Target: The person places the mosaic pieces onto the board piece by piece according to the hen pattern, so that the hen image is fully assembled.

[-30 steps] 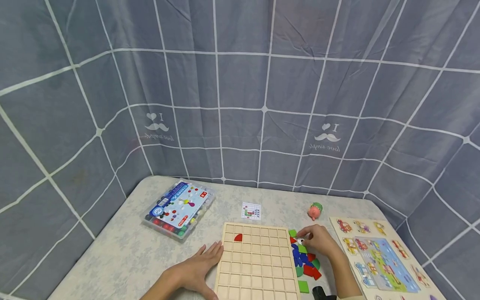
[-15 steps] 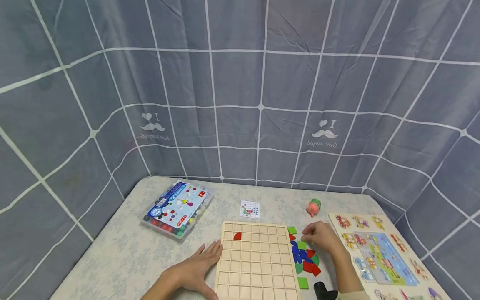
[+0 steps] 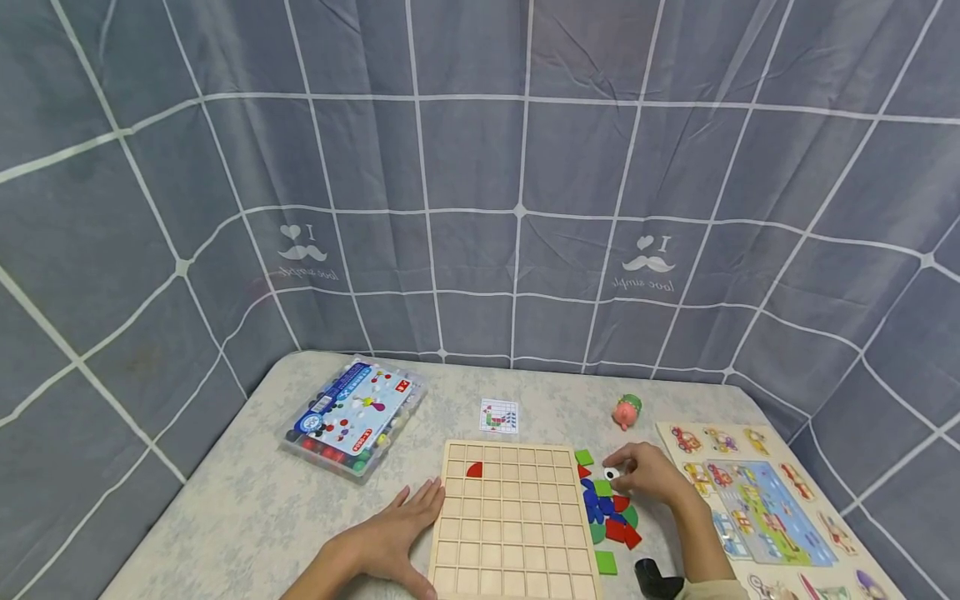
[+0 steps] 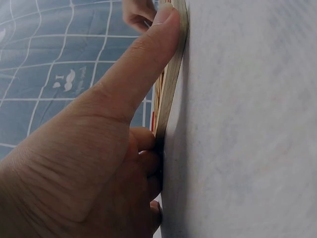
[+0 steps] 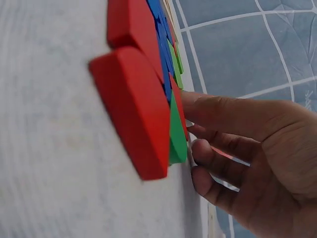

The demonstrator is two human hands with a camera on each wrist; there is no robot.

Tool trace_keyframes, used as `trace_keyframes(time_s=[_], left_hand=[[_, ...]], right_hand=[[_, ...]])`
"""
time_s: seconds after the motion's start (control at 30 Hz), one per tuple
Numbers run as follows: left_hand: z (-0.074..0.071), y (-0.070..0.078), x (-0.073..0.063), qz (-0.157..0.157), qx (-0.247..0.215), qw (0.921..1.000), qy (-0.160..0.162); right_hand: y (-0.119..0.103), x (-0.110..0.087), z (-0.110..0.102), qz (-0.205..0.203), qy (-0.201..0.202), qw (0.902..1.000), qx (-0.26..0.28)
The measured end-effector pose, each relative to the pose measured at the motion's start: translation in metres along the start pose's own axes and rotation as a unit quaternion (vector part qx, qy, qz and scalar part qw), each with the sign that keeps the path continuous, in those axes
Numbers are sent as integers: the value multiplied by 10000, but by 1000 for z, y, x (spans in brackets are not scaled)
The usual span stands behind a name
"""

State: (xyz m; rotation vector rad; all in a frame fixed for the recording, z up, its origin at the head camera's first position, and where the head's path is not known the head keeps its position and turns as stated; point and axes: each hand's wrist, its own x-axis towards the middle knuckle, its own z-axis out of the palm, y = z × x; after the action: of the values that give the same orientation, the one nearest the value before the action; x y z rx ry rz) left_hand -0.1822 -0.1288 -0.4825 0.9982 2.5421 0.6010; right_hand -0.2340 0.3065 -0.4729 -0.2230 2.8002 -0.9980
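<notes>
The left hand (image 3: 393,533) is resting with spread fingers against the left side of the wooden grid board (image 3: 516,533), much as it was a second ago. The right hand (image 3: 651,475) is pinching a white disc (image 3: 611,473) with a dark centre; the disc is now sitting farther right than a second ago, and is showing again after being hidden by the fingers.

The grid board is holding a red quarter-circle (image 3: 475,470) in a cell near its far left corner. Beyond the left hand, a clear plastic case (image 3: 360,421) is containing coloured balls.

A black object (image 3: 657,578) is lying beside the right forearm, which is covering part of the puzzle board (image 3: 840,575). Loose blue, red and green pieces (image 3: 606,506) are lying between grid board and right hand. Farther off, a printed card (image 3: 498,416) and a pink-and-green toy (image 3: 627,412) are lying before the grey curtain (image 3: 480,192).
</notes>
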Motion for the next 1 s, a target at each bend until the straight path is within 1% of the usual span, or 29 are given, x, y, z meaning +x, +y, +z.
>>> trace_keyframes(time_s=[0.17,0.37,0.67,0.8,1.0], left_hand=[[-1,1,0,-33,-42,10000,-21],[-1,1,0,-35,-70,10000,-47],[-1,-1,1,-25,-169,9998,-97],[-1,-2,1,-4,-235,9997,-71],[1,-3,1,17,-210,9998,-53]], right_hand=[[4,1,0,84,62,9999,16],[7,-1,-2,-65,-33,9999,144],[10,-1,-1,-195,-15,9998,69],[10,-1,-1,-117,26,9999,56],[10,-1,0,65,81,9999,66]])
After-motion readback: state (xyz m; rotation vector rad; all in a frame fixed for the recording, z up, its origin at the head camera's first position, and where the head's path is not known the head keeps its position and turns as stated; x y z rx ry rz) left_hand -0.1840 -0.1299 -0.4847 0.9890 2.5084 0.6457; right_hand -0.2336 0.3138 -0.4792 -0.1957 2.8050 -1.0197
